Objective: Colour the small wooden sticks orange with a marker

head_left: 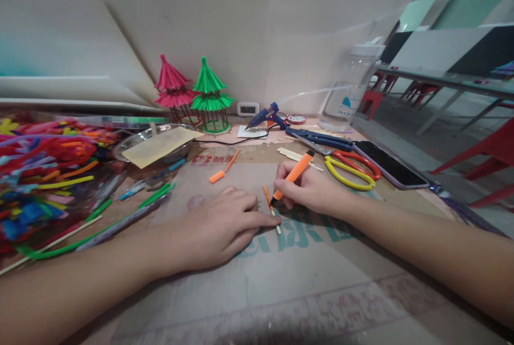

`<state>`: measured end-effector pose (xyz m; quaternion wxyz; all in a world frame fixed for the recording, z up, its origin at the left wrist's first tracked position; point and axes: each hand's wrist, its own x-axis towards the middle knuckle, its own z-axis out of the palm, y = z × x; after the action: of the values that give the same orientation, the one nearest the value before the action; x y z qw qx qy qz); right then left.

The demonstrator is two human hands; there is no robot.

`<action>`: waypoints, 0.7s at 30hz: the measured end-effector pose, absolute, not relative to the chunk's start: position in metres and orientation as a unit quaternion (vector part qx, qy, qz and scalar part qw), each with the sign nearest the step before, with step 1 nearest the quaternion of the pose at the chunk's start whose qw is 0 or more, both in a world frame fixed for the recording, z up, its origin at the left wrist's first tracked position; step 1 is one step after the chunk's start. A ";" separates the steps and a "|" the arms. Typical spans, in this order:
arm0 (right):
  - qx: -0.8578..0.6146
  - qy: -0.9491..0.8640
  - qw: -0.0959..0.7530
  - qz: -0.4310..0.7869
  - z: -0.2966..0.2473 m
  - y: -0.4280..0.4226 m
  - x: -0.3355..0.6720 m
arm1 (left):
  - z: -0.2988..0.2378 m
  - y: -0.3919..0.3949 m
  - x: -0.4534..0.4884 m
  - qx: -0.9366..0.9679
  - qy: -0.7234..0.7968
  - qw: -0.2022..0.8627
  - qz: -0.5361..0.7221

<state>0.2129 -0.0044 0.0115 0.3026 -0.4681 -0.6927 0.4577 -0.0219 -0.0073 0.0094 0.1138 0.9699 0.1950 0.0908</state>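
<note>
An orange marker (297, 172) is gripped in my right hand (307, 187), its dark tip touching a small wooden stick (278, 228). The stick's far part is orange and its near end is pale. My left hand (225, 227) rests palm-down on the board, fingers mostly curled, with one fingertip pressing the stick against the surface. Beyond my left hand lie an orange marker cap (217, 177) and an orange-coloured stick (232, 160). Several plain sticks (295, 156) lie just behind my right hand.
Scissors (349, 173), a phone (389, 163) and a clear bottle (343, 98) stand or lie at the right. A glue gun (265, 116), clock (248, 109), green pagoda model (211, 98) and pink one (172, 88) line the back. Pipe cleaners (48, 173) and a metal plate (120, 149) are left.
</note>
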 end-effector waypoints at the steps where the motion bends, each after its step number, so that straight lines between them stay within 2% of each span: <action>1: -0.468 -0.694 0.298 0.459 0.012 -0.004 0.213 | 0.009 -0.007 -0.022 0.970 0.194 0.113 0.091; 5: -0.461 -0.696 0.282 0.472 0.013 -0.005 0.213 | 0.009 -0.008 -0.023 0.969 0.200 0.117 0.084; 16: -0.473 -0.688 0.312 0.454 0.008 -0.002 0.213 | 0.011 -0.006 -0.022 0.968 0.193 0.125 0.100; 21: -0.461 -0.694 0.278 0.478 0.012 -0.004 0.214 | 0.010 -0.006 -0.022 0.967 0.200 0.126 0.092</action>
<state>0.2139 -0.0036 0.0125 0.2785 -0.4614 -0.6939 0.4775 -0.0225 -0.0064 0.0098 0.1259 0.9672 0.2003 0.0920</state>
